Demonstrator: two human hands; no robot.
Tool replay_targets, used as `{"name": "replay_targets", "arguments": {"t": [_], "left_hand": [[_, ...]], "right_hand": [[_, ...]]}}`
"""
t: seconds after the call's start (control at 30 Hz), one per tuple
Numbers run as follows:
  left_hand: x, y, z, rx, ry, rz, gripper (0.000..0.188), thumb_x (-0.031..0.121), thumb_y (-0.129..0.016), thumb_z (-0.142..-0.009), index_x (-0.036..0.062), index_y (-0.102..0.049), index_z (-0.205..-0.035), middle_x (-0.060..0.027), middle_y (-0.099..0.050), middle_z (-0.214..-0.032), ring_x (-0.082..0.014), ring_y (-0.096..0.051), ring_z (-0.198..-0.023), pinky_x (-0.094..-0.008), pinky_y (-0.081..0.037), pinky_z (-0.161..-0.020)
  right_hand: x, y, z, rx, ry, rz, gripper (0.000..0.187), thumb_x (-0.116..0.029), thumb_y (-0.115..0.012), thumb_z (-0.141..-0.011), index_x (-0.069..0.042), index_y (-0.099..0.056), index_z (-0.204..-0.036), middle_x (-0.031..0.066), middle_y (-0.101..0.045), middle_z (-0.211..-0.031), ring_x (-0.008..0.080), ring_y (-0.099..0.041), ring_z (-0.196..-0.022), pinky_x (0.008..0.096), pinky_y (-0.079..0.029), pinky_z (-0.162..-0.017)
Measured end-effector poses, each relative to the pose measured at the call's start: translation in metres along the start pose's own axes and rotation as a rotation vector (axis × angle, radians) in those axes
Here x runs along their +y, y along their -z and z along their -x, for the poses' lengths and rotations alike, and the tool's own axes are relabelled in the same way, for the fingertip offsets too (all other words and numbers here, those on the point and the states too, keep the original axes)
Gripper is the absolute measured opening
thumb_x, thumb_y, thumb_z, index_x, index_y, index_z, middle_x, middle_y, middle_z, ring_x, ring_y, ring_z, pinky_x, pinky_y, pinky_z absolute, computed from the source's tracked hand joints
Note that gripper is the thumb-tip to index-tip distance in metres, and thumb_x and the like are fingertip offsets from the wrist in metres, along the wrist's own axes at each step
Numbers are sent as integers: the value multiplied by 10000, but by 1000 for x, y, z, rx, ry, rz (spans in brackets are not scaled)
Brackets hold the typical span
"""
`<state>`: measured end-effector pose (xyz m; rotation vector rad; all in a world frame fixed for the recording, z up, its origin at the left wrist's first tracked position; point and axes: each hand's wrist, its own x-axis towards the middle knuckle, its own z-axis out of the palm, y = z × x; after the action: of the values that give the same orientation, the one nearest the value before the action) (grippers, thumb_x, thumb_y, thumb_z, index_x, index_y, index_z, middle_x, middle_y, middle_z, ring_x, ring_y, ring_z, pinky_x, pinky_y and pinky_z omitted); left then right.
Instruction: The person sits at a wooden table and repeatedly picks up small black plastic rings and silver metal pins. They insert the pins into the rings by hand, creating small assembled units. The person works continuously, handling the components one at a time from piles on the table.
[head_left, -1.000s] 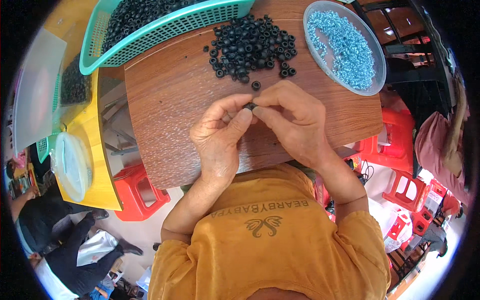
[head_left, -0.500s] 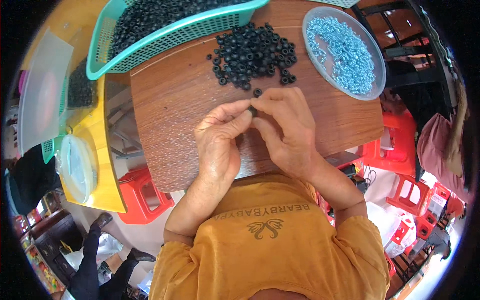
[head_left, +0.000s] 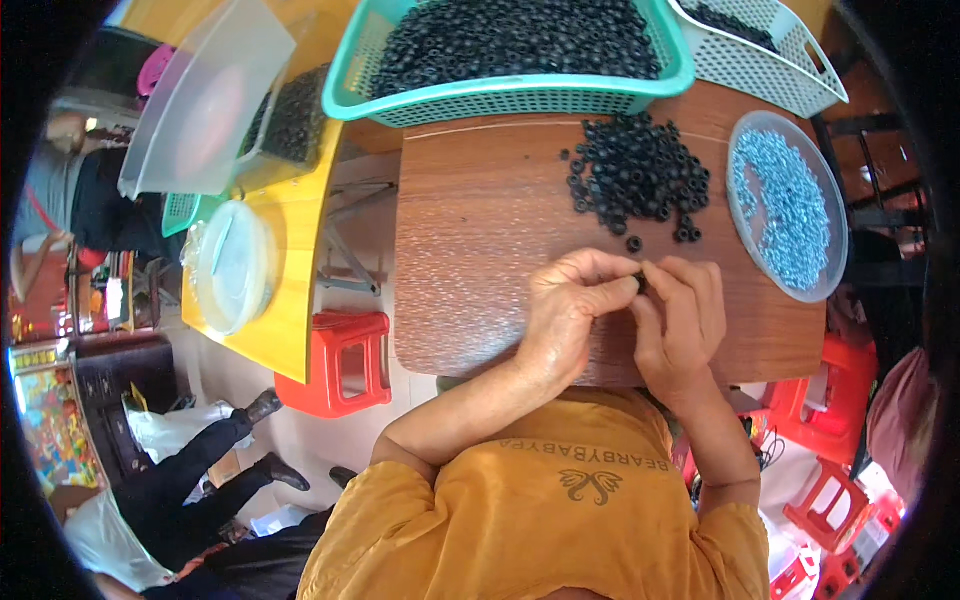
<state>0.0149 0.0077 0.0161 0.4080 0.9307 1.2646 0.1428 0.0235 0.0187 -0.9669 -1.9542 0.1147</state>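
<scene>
Over the front half of the brown wooden table, my left hand (head_left: 562,310) and my right hand (head_left: 683,318) meet fingertip to fingertip. Pinched between them is a small black ring-shaped part (head_left: 641,283), mostly covered by the fingers. Just beyond the fingertips lies one loose black ring (head_left: 634,243). Farther back is a heap of similar black rings (head_left: 640,170), each with a hole. To the right of the heap, a round clear plastic tray (head_left: 741,205) holds many small shiny light-blue pieces (head_left: 790,215).
A green basket (head_left: 510,100) full of black rings and a white basket (head_left: 770,75) stand at the back. On the yellow table (head_left: 300,270) at left are clear tubs (head_left: 235,265). Red stools (head_left: 345,365) flank the table. People's legs (head_left: 190,465) show lower left.
The view has swung left, so table, baskets and hands appear farther right and lower. Both hands keep their fingertip pinch on the black ring-shaped part.
</scene>
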Motion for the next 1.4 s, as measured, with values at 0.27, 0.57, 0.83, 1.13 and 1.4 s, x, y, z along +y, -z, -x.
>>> {"name": "replay_targets", "arguments": {"t": [0.27, 0.57, 0.83, 1.13, 1.4], "left_hand": [[6, 1, -1, -48, -24, -41, 117, -56, -625, -767, -15, -637, -875, -72, -641, -823, -110, -586, -740, -232, -480, -701], [6, -1, -2, -31, -48, -40, 231, -68, -623, -762, -10, -615, -986, -66, -643, -849, -106, -590, -772, -233, -486, -714], [7, -5, 0, -103, -110, -82, 262, -97, -592, -762, -10, -576, -1008, -66, -626, -880, -105, -584, -787, -238, -494, -704], [-2, -6, -5, -60, -56, -111, 273, -84, -598, -763, -12, -566, -1024, -66, -603, -898, -109, -571, -829, -230, -480, -738], [3, -15, -7, -127, -158, -68, 264, -48, -598, -788, -6, -552, -1044, -55, -598, -908, -97, -567, -840, -219, -477, -742]], "right_hand": [[1, 3, -6, -35, 75, 4, 302, 84, -629, -638, 52, -564, -932, 178, -531, -881, 322, -511, -701, 379, -426, -589], [0, 7, -11, -91, 129, 45, 279, 70, -614, -661, 68, -555, -933, 185, -523, -871, 325, -509, -701, 385, -424, -581], [0, 15, -17, -131, 144, 31, 261, 45, -608, -686, 66, -546, -939, 175, -511, -840, 319, -488, -678, 386, -397, -559], [9, 14, -10, -180, 71, -77, 266, 55, -604, -701, 58, -543, -960, 185, -506, -858, 327, -487, -706, 397, -399, -592], [2, 16, -17, -86, 16, -92, 276, 63, -593, -719, 66, -530, -987, 204, -525, -906, 345, -502, -738, 407, -417, -634]]}}
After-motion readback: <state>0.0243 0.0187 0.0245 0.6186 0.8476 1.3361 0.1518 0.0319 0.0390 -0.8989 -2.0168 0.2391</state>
